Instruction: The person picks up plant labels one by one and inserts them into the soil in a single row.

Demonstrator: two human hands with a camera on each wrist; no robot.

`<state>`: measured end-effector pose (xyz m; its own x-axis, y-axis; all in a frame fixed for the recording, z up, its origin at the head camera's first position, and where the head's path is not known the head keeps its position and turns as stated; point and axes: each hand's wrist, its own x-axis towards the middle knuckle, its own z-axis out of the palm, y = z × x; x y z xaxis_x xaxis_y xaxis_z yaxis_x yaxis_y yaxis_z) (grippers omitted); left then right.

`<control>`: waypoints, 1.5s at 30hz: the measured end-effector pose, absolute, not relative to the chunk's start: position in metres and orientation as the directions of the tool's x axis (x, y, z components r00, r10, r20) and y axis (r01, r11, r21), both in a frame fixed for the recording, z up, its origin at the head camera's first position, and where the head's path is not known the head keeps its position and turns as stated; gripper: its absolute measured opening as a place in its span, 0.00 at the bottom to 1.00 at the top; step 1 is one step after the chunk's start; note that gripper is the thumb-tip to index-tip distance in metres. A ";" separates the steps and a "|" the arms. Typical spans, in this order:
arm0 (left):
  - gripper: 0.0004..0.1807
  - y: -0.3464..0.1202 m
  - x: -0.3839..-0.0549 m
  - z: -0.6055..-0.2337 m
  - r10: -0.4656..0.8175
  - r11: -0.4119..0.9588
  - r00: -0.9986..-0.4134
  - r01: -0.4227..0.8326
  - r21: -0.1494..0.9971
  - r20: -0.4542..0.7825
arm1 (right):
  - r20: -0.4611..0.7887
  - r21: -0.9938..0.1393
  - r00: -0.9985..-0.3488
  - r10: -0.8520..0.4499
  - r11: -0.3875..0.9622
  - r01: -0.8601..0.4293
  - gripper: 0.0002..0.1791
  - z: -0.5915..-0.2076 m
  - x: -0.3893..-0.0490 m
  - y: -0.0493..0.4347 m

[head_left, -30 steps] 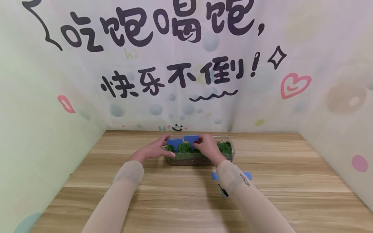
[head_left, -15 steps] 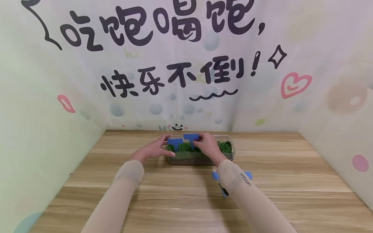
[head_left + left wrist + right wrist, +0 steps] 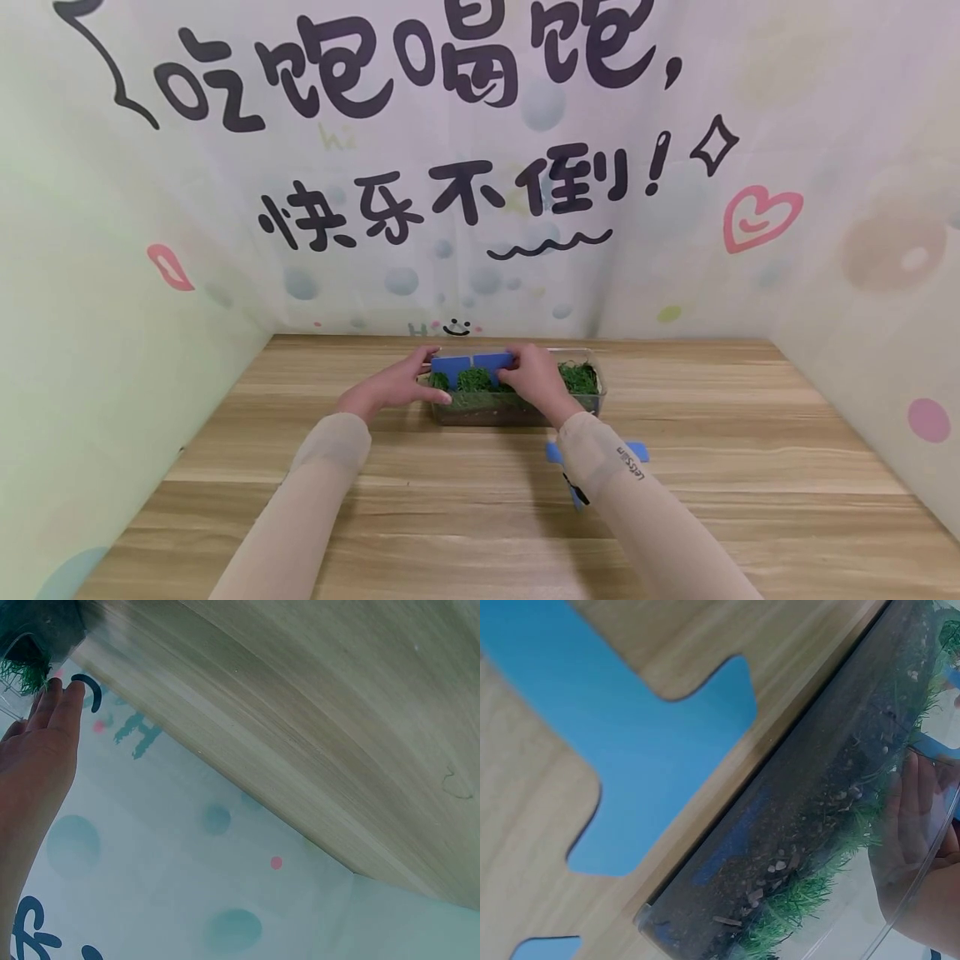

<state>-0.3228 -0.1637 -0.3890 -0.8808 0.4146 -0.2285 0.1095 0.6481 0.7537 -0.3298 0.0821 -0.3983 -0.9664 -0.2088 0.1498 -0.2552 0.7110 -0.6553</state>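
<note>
A clear rectangular planter (image 3: 517, 415) holds dark soil and green grass (image 3: 579, 379). My left hand (image 3: 393, 386) holds its left end, thumb along the front wall and fingers behind. In the left wrist view those fingers (image 3: 67, 712) reach to the planter beside the grass. My right hand (image 3: 536, 379) pinches a blue T-shaped plant label (image 3: 491, 361), its lower part hidden by grass. Another blue label (image 3: 450, 368) stands upright just left of it, tops nearly level. Through the clear wall the right wrist view shows my right hand (image 3: 919, 817) bent over the grass.
More blue T-shaped label (image 3: 652, 742) lies flat on the wooden table in front of the planter, with a second blue piece (image 3: 547, 949) close by. My right sleeve (image 3: 600, 458) partly covers them in the head view. A printed wall cloth (image 3: 375, 292) stands behind the table.
The label in my right hand has moved down into the grass, so its top now lines up with the left label. My left hand and the planter have stayed in place.
</note>
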 end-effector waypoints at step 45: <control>0.53 -0.162 -0.322 -0.388 0.411 0.646 -0.884 0.112 0.756 -0.221 | 0.093 -0.674 -0.978 -0.187 0.711 -0.200 0.04 -0.395 -0.331 0.092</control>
